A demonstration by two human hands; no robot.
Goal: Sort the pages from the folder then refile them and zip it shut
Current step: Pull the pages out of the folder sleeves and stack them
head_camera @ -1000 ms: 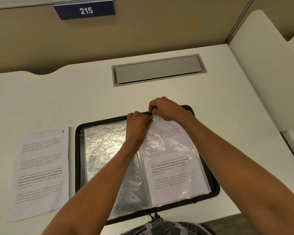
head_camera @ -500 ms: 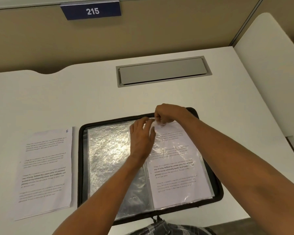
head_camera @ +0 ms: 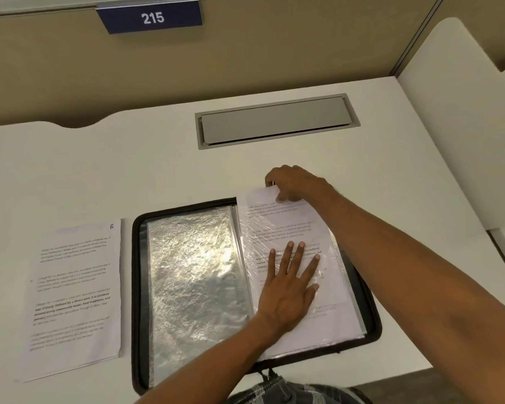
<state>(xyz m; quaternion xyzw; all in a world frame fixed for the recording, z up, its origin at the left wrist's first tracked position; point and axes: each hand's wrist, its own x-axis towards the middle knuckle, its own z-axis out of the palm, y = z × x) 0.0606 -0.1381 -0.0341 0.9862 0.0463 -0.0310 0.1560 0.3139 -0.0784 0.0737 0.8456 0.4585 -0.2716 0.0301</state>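
The page [head_camera: 277, 220] I am after lies in the right half of the open folder [head_camera: 136, 258], partly out of its clear sleeve [head_camera: 337, 290], its long axis running straight away from me. Its far edge sticks out past the folder's far rim, and that is where the pull has to go: along the length of the sheet, away from my body.

My left hand [head_camera: 286, 295] lies flat on the sleeve's lower half with its fingers [head_camera: 288, 255] spread and straight, pressing the plastic down. My right hand [head_camera: 298, 183] is the nearer one to the free edge and pinches it, thumb under, the other fingertips curled on top. I judge the page only part-way drawn.

Left of the folder, just beside it, a sheet marked 6 [head_camera: 76, 287] lies face up on the white tabletop [head_camera: 158, 170], long axis the same way. The zip pull [head_camera: 267, 374] hangs at the near rim. Beyond are a grey cable hatch [head_camera: 274, 123], a beige partition with a plate reading 215 [head_camera: 150, 17], and a white divider [head_camera: 464, 141] on my right.
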